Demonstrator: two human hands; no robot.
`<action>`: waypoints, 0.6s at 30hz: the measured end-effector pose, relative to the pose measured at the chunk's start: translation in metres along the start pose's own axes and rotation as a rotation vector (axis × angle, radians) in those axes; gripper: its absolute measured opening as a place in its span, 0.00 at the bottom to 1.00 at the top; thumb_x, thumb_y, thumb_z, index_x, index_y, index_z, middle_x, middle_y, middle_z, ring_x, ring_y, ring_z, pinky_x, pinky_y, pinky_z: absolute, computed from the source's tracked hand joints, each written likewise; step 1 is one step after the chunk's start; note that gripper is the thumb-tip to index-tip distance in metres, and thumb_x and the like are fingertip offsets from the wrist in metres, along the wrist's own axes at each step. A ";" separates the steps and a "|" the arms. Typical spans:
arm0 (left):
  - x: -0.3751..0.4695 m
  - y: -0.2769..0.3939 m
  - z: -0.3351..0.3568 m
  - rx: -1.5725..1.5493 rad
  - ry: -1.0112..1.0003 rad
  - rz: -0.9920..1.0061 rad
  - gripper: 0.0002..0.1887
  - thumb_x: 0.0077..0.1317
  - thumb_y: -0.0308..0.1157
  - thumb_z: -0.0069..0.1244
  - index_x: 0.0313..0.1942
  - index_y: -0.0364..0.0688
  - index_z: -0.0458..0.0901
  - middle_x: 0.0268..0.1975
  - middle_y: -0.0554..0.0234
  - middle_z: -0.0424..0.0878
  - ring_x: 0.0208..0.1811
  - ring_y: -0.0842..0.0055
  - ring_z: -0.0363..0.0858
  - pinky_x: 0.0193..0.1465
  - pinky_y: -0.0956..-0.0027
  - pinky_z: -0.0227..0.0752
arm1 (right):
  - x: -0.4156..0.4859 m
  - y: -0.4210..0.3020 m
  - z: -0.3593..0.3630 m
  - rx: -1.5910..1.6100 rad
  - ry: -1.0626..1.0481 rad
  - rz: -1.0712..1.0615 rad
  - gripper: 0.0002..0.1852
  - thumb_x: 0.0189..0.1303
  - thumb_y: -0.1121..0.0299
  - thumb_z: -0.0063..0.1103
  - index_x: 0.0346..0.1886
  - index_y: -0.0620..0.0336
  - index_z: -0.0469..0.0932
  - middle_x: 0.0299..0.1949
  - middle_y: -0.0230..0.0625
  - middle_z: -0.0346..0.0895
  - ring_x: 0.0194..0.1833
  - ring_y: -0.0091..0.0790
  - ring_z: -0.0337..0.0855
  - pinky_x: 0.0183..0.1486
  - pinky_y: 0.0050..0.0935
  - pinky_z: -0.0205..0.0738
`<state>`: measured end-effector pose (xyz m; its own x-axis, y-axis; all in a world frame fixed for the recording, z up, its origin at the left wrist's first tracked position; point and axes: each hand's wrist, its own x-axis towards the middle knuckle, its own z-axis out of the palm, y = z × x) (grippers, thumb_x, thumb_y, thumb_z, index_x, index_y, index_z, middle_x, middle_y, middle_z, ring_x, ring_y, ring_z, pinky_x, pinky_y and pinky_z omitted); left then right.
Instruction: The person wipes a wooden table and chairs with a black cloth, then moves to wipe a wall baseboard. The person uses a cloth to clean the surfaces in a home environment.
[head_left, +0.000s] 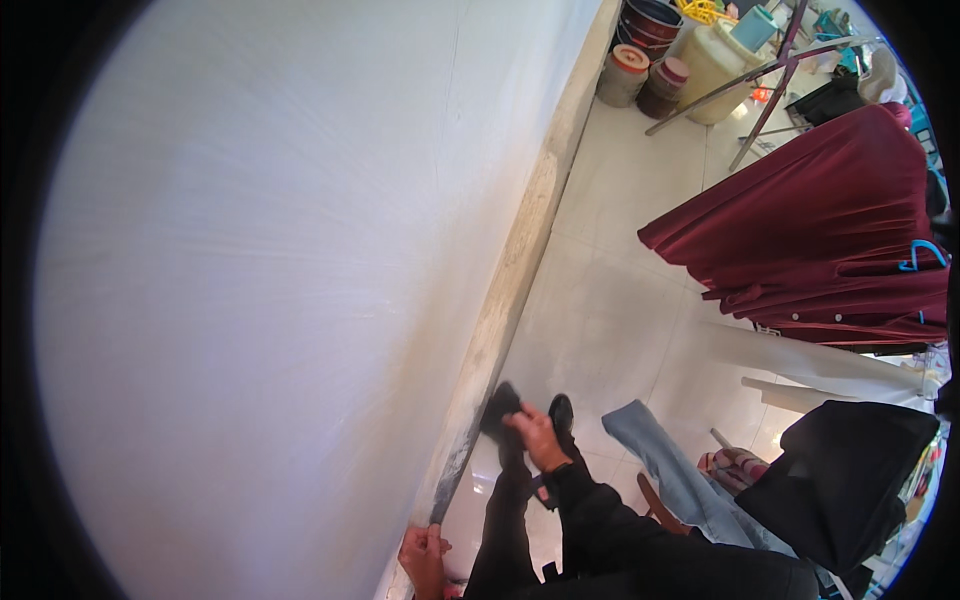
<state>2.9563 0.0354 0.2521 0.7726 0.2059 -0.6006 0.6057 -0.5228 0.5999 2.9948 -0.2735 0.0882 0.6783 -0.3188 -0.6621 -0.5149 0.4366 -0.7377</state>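
My left hand (424, 553) is at the bottom, beside the worn, pale edge (501, 300) of a large white surface (262, 300). Its fingers are curled with the thumb against them; whether something thin is pinched there cannot be seen. Further up, my right hand (536, 435) reaches out from a black sleeve, its fingers bent and slightly blurred. In the picture it overlaps a dark shape, seemingly my shoe (499, 409); whether it grips anything is unclear. My other black shoe (561, 412) stands on the tiled floor.
Dark red garments (810, 202) hang at right, with blue jeans (652, 442) and black cloth (840, 480) lower down. A metal stand (780, 67), a large pale plastic container (712, 67), a lidded jar (622, 79) and a dark red bucket (651, 28) occupy the top right.
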 end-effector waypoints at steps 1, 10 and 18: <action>0.000 -0.002 -0.001 0.001 -0.001 0.014 0.14 0.80 0.33 0.64 0.37 0.35 0.82 0.27 0.57 0.89 0.26 0.74 0.88 0.30 0.70 0.81 | 0.011 -0.024 -0.017 -0.231 0.031 -0.197 0.20 0.79 0.59 0.58 0.58 0.66 0.89 0.55 0.55 0.92 0.64 0.45 0.88 0.77 0.36 0.72; 0.000 0.005 0.000 0.032 -0.018 0.098 0.14 0.79 0.33 0.65 0.35 0.34 0.82 0.26 0.56 0.90 0.24 0.74 0.88 0.31 0.70 0.82 | 0.054 -0.157 -0.075 0.828 0.185 -0.470 0.14 0.79 0.68 0.64 0.59 0.66 0.86 0.52 0.37 0.92 0.56 0.32 0.92 0.62 0.33 0.85; -0.008 0.021 0.000 -0.058 -0.029 0.070 0.14 0.78 0.32 0.65 0.35 0.34 0.82 0.27 0.56 0.90 0.25 0.76 0.88 0.31 0.70 0.81 | 0.005 -0.139 -0.096 0.430 0.215 -0.402 0.14 0.80 0.66 0.67 0.60 0.65 0.87 0.52 0.32 0.91 0.53 0.24 0.89 0.59 0.28 0.83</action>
<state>2.9625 0.0224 0.2697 0.8078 0.1461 -0.5711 0.5614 -0.4861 0.6697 3.0193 -0.4164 0.1743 0.6313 -0.6710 -0.3889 0.0458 0.5328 -0.8450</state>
